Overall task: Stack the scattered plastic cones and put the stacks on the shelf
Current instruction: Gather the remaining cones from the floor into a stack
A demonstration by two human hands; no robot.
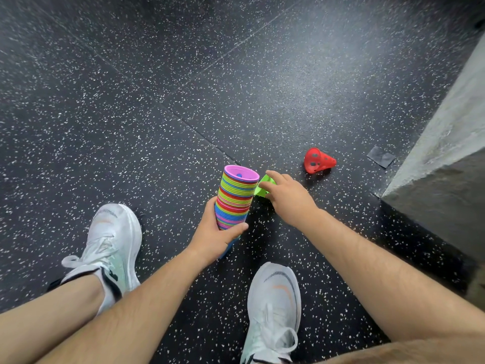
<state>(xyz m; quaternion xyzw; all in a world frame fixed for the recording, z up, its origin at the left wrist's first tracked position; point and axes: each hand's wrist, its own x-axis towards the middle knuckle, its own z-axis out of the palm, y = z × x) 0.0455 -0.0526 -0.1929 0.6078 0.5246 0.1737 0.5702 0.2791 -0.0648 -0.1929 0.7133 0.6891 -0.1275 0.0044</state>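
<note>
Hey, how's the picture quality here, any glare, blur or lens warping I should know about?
Head view: wide-angle bending curves the floor seams; a soft pale sheen lies on it at upper right; the cone stack in the left hand and the red cone look sharp; the right hand hides most of the green cone.

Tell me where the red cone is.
In the head view, the red cone lies on its side on the floor right of centre, beyond the right hand and left of the dark patch.

Left hand (214, 236) grips cone stack (235, 199); right hand (287, 197) pinches green cone (262, 189).
</note>
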